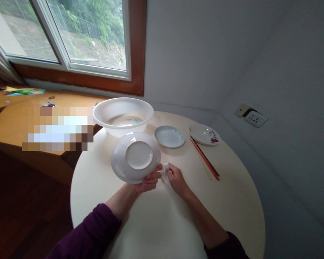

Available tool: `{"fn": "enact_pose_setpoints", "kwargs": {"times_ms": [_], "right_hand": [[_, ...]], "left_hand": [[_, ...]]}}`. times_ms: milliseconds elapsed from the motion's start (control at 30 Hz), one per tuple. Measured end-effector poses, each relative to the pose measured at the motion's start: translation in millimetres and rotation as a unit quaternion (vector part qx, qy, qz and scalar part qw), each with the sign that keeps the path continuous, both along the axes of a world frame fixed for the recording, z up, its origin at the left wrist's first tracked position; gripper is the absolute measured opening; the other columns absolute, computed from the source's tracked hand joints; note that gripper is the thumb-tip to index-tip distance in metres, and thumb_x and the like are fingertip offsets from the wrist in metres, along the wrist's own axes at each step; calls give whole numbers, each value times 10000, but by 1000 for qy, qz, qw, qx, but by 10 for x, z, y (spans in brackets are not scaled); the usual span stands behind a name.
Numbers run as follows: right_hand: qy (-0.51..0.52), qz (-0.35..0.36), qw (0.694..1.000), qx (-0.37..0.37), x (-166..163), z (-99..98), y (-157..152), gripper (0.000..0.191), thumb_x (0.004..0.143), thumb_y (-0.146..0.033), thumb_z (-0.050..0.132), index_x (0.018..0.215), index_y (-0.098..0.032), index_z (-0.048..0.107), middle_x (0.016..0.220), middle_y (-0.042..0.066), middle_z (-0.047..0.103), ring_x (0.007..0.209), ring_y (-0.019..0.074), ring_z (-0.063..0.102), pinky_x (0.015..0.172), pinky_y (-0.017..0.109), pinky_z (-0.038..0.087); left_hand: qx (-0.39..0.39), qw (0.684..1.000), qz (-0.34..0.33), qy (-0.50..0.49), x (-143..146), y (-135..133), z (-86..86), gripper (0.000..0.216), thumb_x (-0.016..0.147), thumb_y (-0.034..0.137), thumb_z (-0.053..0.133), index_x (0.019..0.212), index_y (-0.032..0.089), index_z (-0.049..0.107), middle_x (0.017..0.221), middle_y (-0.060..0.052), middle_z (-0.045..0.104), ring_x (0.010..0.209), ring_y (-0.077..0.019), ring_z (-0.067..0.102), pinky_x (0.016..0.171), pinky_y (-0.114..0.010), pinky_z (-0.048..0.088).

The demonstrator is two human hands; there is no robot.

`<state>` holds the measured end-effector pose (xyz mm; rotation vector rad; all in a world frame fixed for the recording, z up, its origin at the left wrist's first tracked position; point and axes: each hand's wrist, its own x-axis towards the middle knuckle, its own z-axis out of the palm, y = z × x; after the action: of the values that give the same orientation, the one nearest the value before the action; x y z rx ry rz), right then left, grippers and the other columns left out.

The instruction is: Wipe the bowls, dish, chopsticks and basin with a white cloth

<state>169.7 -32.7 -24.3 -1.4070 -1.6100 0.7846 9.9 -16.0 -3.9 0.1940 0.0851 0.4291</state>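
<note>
My left hand (148,182) grips the near rim of a white plate (135,156), held tilted above the round table (232,208) so its underside and foot ring face me. Just to its right, my right hand (176,180) is closed on a small white cloth or tissue (165,172) beside the plate's edge. Both sleeves are dark purple.
A large translucent white basin (123,116) holding a little water stands at the table's far edge. A small pale-blue dish (169,136), a white saucer with a red-and-black motif (204,134) and red chopsticks (204,158) lie to the right. A wooden desk (10,118) is left; walls close in on the right.
</note>
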Motion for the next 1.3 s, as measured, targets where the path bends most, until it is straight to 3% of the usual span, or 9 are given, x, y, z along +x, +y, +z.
{"fn": "enact_pose_setpoints", "kwargs": {"times_ms": [400,900,1300], "right_hand": [[16,19,1000,-9,4,23,-11,187,738,-194,373,668,-182,546,628,-13,558,616,131,461,600,234,364],[31,14,999,-25,-12,20,-19,161,734,-205,373,627,-199,492,585,-20,582,576,134,499,585,240,388],[30,22,999,-31,-17,39,-27,137,731,-191,361,617,-207,436,586,-20,594,569,131,504,590,237,388]], "left_hand": [[46,995,-84,-18,-23,1,64,290,915,241,264,741,161,481,450,61,283,303,-31,107,283,-105,106],[70,981,-179,-1,-11,23,36,295,896,323,299,735,183,502,388,63,276,261,-33,65,267,-141,64],[62,980,-192,0,-26,31,22,280,884,328,295,750,185,495,401,62,281,264,-36,59,284,-155,59]]}}
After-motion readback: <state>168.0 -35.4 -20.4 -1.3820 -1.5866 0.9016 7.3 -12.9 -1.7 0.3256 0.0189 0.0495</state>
